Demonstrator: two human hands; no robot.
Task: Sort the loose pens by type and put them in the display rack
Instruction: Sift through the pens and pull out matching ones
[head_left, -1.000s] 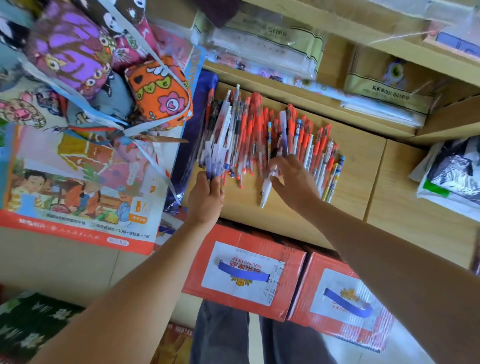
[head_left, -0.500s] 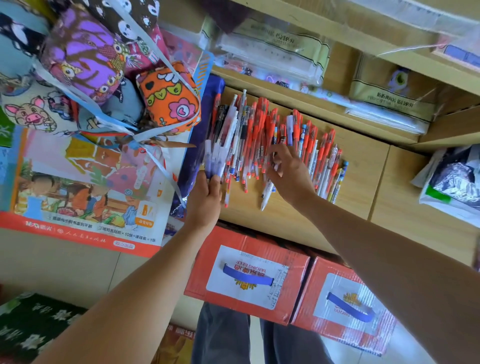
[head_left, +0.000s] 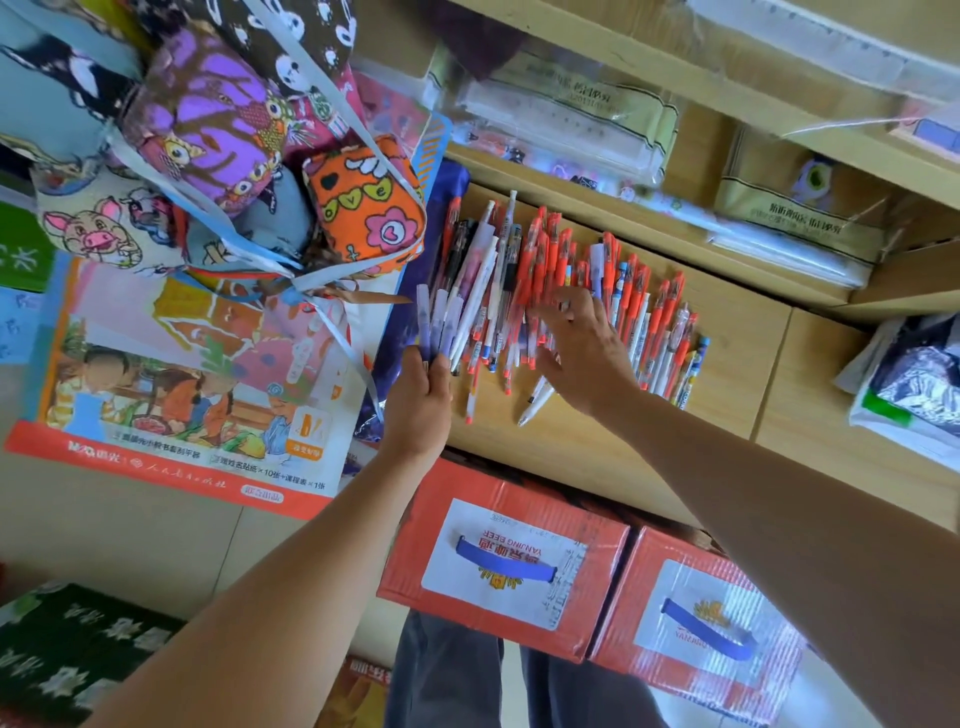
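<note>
- On the wooden worktop (head_left: 727, 364) the heap of loose pens (head_left: 545, 291) lies unsorted; no display rack is visible.
- Right hand (head_left: 582, 353) hovers over the orange-capped ones, fingers (head_left: 550, 312) spread — sorting's underway.
- Left hand (head_left: 421, 405) pinches a bunch of translucent purple pens (head_left: 439, 325).
- Next, probably: single out another purple match, add it.

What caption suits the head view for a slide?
Left hand holds clear-capped pens; right hand spreads over orange pens on a wooden shelf.
</note>
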